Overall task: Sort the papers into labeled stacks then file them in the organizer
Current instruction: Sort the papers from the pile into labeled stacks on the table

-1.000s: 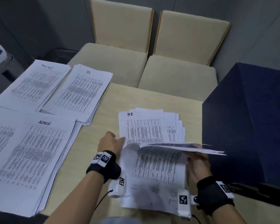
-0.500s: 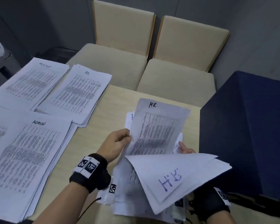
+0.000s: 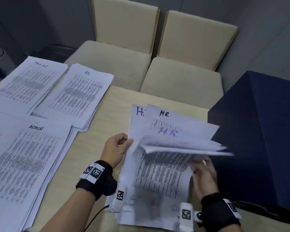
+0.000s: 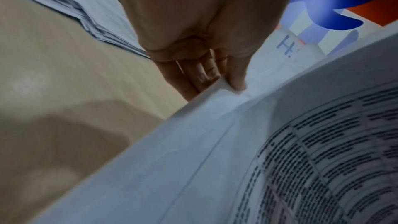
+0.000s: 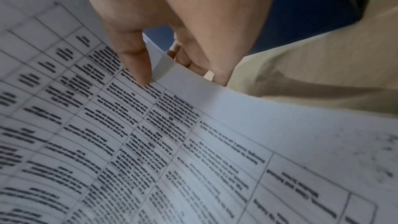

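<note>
I hold a loose bundle of printed sheets (image 3: 162,171) over the table's near right part; the raised pages show handwritten "HR" labels. My left hand (image 3: 126,144) pinches the bundle's left edge (image 4: 217,89) between thumb and fingers. My right hand (image 3: 198,165) grips the right edge, thumb on the printed face (image 5: 148,74) and fingers underneath. Top pages are fanned up and blurred. On the left lie three labelled stacks: "TASK LIST" (image 3: 28,81), "HR" (image 3: 79,96) and "ADMIN" (image 3: 28,163).
A dark blue boxy object (image 3: 261,131) stands close on the right, touching the fanned pages' tips. Two beige chairs (image 3: 179,76) sit beyond the table's far edge. Bare wooden tabletop (image 3: 117,104) shows between the stacks and the held bundle.
The upright "HR" sheet my left hand held has dropped back toward the bundle. The folded page in my right hand has swung up and flattened. Both hands keep their grips.
</note>
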Motion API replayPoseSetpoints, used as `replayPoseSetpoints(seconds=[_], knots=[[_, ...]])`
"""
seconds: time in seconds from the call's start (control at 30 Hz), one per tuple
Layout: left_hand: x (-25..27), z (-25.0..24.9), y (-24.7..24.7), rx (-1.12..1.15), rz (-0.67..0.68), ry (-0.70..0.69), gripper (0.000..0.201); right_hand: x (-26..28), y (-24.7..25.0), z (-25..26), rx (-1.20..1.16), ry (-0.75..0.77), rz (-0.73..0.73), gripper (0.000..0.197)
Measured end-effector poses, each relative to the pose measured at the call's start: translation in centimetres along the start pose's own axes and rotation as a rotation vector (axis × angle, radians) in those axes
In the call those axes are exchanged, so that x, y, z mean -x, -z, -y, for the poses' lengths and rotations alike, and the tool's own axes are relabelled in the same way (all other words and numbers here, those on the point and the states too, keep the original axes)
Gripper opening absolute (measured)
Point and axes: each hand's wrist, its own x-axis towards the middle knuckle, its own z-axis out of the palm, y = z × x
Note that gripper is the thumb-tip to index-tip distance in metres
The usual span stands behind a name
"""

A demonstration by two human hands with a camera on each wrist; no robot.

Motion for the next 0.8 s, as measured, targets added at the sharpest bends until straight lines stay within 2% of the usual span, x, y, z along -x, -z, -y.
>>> replayPoseSetpoints(seconds=[0.07, 0.1, 0.17, 0.2, 0.27, 0.4, 0.47, 0.53, 0.63, 0.67, 0.7, 0.73, 0.77, 0.8], knots=[[0.0, 0.7, 0.3, -0.020, -0.005, 0.016, 0.016, 0.4, -0.3, 0.2, -0.020, -0.011, 0.102, 0.062], [0.0, 0.9, 0.4, -0.017, 0.003, 0.033, 0.014, 0.8, -0.4, 0.3, -0.021, -0.011, 0.156, 0.060], [0.0, 1.0, 0.4, 0.041, 0.017, 0.084, 0.014, 1.8, -0.4, 0.4, 0.025, 0.038, 0.209, 0.024], [0.1, 0.8, 0.4, 0.068, 0.017, 0.108, 0.015, 2.1, -0.5, 0.3, 0.055, 0.057, 0.201, 0.021], [0.1, 0.5, 0.3, 0.093, -0.017, 0.137, 0.017, 2.7, -0.8, 0.5, 0.088, 0.103, 0.209, 0.027], [-0.1, 0.4, 0.5, 0.100, -0.083, 0.160, 0.021, 2.1, -0.5, 0.8, 0.044, 0.151, 0.261, 0.053], [-0.1, 0.0, 0.6, 0.060, -0.059, 0.160, 0.038, 2.3, -1.1, 1.4, 0.052, 0.121, 0.315, 0.046], [0.0, -0.4, 0.3, 0.022, -0.025, 0.148, 0.050, 2.5, -1.5, 2.2, 0.117, 0.077, 0.347, 0.029], [-0.2, -0.8, -0.3, 0.028, -0.005, 0.149, 0.030, 1.6, -1.0, 2.6, 0.142, 0.097, 0.379, 0.041], [-0.3, -0.7, -0.4, 0.020, -0.003, 0.153, 0.024, 1.4, -1.1, 2.7, 0.114, 0.079, 0.360, 0.038], [-0.4, -0.6, -0.4, 0.004, -0.002, 0.161, 0.020, 1.2, -0.9, 2.6, 0.100, 0.076, 0.365, 0.020], [-0.4, -0.3, -0.4, -0.010, -0.003, 0.171, 0.018, 1.2, -0.8, 2.4, 0.049, 0.085, 0.361, 0.013], [-0.3, -0.2, -0.4, -0.025, -0.006, 0.178, 0.018, 0.9, -0.4, 2.1, 0.022, 0.089, 0.364, 0.028], [-0.3, 0.0, -0.3, -0.044, -0.007, 0.183, 0.017, 1.0, -0.5, 1.8, 0.024, 0.099, 0.361, 0.029]])
